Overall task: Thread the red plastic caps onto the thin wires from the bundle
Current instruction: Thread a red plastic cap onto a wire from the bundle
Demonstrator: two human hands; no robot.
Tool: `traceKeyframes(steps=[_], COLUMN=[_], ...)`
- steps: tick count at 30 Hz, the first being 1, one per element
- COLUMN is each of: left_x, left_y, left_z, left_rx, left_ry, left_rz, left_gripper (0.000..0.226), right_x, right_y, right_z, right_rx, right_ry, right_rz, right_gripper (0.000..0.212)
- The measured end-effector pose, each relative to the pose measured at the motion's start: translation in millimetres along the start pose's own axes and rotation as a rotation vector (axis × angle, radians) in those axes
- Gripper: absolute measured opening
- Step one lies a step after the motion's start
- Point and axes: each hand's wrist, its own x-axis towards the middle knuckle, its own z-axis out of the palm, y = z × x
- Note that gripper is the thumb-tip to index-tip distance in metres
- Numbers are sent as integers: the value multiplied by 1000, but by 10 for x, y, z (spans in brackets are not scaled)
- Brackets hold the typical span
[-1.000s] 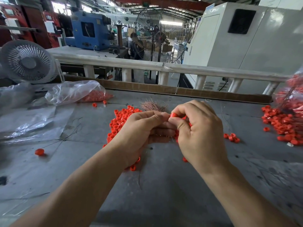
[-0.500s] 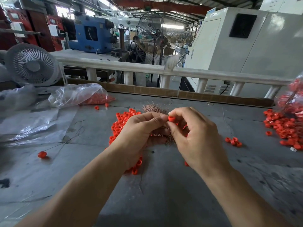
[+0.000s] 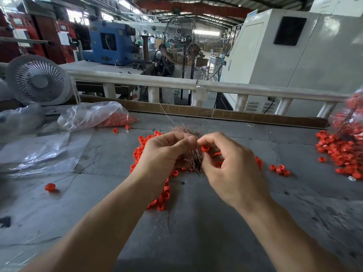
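Note:
My left hand (image 3: 165, 156) grips a bundle of thin coppery wires (image 3: 193, 158) just above the grey table (image 3: 196, 232). One wire (image 3: 166, 113) sticks up and back from the bundle. My right hand (image 3: 229, 169) pinches a red plastic cap (image 3: 205, 148) between thumb and forefinger, right beside the left thumb tip. More red caps show inside the right palm. A heap of loose red caps (image 3: 141, 150) lies under and to the left of both hands.
A clear bag with red caps (image 3: 94, 116) and plastic sheets lie at the left, behind them a white fan (image 3: 38, 80). One cap on a wire (image 3: 50, 187) lies front left. A big pile of caps (image 3: 339, 152) fills the right edge; a few caps (image 3: 280, 169) lie between.
The hands have drawn slightly apart. The cap in my right fingers has dropped from the left fingertip to beside the bundle, and one wire now stands up out of the bundle.

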Motion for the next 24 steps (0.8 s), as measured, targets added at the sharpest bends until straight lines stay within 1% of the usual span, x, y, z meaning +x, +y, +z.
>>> traceKeyframes(steps=[2,6,8,10,11,15,19,21,24], left_x=[14,31,34,33,34,43,39,42,54], left_y=[8,42,37,26,26,51,43,36,35], left_z=[-4,-51,-75,-89,-93,-128,-139,-148,-160], left_rx=[-1,35,120,209,213,142,135,150,207], left_ry=[51,210,271,299,307,357,370,359,332], left_rz=[14,58,78,99,106,148,154,144,143], left_gripper=[12,12,13,14,13,10,12,10,10], right_x=[-7,-9,-7,-8,-11,-16,-30,-26,12], right_y=[16,51,55,56,58,73,70,96,195], right_z=[-9,-7,8,22,22,13,25,35,-2], right_rx=[-7,-21,-33,-48,-57,-71,-44,-65,-170], right_ry=[-33,-91,-113,-137,-144,-159,-213,-177,-34], right_rz=[12,48,44,34,32,37,41,53,121], right_gripper=[23,21,20,20,19,16,17,17,13])
